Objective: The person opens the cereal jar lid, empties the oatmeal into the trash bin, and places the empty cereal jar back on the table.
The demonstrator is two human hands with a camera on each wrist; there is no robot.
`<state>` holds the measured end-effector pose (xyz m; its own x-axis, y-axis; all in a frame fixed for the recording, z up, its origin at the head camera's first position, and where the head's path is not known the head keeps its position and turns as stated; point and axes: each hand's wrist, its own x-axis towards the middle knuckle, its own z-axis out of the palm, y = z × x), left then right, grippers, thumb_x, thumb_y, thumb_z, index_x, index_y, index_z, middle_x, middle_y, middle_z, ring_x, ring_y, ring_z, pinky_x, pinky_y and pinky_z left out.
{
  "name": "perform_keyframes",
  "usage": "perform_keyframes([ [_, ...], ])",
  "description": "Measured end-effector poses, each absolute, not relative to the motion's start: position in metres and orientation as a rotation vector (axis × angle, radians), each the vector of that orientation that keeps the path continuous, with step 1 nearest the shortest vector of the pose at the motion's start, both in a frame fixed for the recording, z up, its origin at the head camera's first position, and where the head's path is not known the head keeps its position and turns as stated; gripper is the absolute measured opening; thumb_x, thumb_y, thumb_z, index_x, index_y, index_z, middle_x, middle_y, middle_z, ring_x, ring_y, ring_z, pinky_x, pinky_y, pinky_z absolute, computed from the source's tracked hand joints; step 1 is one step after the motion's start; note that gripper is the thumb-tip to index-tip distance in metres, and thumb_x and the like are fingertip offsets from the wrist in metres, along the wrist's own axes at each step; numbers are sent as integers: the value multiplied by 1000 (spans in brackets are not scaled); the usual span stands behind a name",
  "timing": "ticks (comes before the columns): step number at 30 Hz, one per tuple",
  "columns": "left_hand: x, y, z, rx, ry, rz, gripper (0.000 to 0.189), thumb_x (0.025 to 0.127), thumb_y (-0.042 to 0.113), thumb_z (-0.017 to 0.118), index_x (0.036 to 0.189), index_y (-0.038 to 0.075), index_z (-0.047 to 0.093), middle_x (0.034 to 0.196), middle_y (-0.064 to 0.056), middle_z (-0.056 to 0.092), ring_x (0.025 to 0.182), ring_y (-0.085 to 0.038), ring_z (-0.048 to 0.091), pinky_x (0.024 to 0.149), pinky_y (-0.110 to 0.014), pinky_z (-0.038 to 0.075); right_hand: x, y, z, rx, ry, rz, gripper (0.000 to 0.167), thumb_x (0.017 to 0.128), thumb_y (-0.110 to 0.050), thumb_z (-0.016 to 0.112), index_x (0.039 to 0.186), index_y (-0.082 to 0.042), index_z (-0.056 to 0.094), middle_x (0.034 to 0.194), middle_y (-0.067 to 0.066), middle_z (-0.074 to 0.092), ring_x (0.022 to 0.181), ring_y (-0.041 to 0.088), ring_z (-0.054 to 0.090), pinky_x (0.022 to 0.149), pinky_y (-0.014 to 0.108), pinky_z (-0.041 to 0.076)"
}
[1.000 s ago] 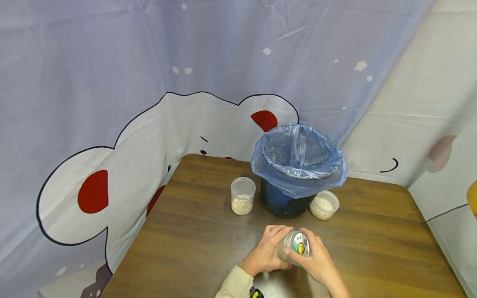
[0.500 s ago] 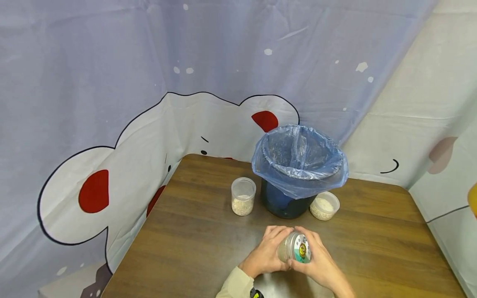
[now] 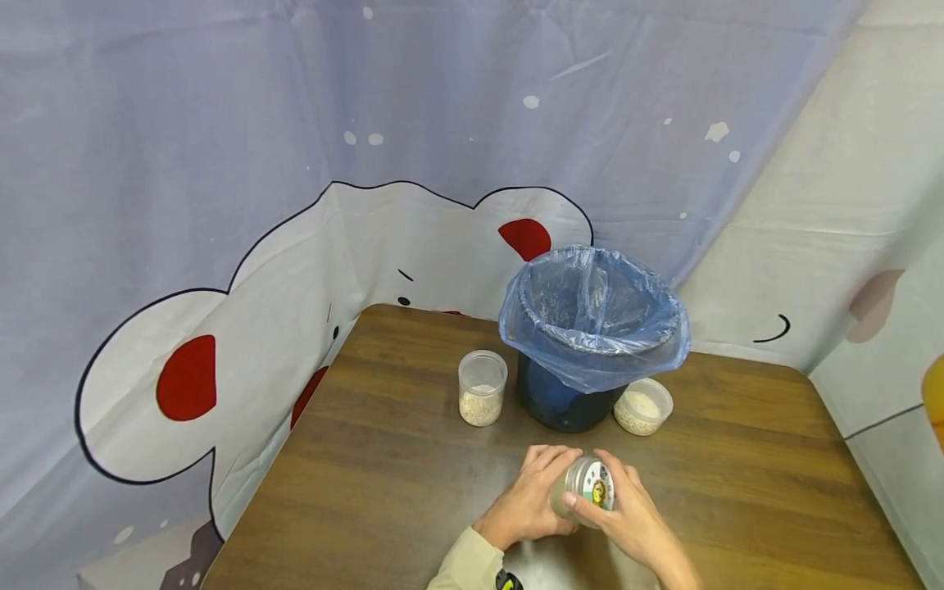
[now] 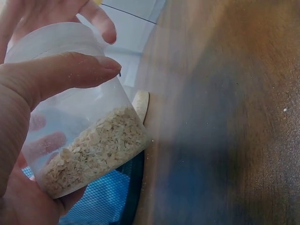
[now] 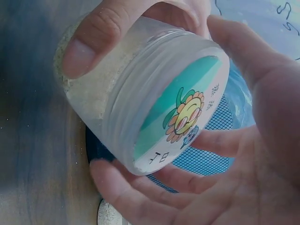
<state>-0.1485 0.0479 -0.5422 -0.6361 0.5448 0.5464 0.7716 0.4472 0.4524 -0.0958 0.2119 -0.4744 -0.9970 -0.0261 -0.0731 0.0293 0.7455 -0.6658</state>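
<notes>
While both hands are raised just above the table point(image 3: 354, 492), a clear screw-lidded jar point(image 3: 562, 496) sits directly between them, touched from either side. Its long axis runs roughly from one hand to the other, tilted rather than upright: the base lies toward the left hand point(image 3: 520, 501), and the lid point(image 3: 599, 482) faces the right hand point(image 3: 633, 518) and slants upward. That makes the right hand the nearer one to the lid. The left hand grips the jar's body, thumb across the side; the right hand cups the lid, fingers and thumb bent round its rim, though how hard they press cannot be told. Inside, pale flakes point(image 4: 103, 150) slump along the lower side. A cartoon sunflower point(image 5: 186, 115) wearing sunglasses decorates the lid, on a green and white label. Beyond both hands, farther from the person, stands a dark bin point(image 3: 537, 392) lined with a blue plastic bag point(image 3: 527, 324). Past the left hand, just beside the bin, is a tall clear cup point(image 3: 483, 367) partly filled with pale flakes; past the right hand is a low tub point(image 3: 645, 419) of whitish grains. A beige sleeve point(image 3: 466, 561) covers the left forearm.
</notes>
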Motion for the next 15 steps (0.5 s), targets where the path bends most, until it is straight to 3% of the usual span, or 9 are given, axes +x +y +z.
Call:
perform_keyframes([
  [15, -148, 48, -544, -1119, -2420, -1012, 84, 55, 42, 76, 129, 15, 46, 122, 1, 51, 110, -16, 44, 92, -28, 38, -92, 216, -475, -138, 2900, -1160, 85, 65, -39, 80, 135, -13, 39, 115, 17, 46, 88, 22, 52, 68, 32, 43],
])
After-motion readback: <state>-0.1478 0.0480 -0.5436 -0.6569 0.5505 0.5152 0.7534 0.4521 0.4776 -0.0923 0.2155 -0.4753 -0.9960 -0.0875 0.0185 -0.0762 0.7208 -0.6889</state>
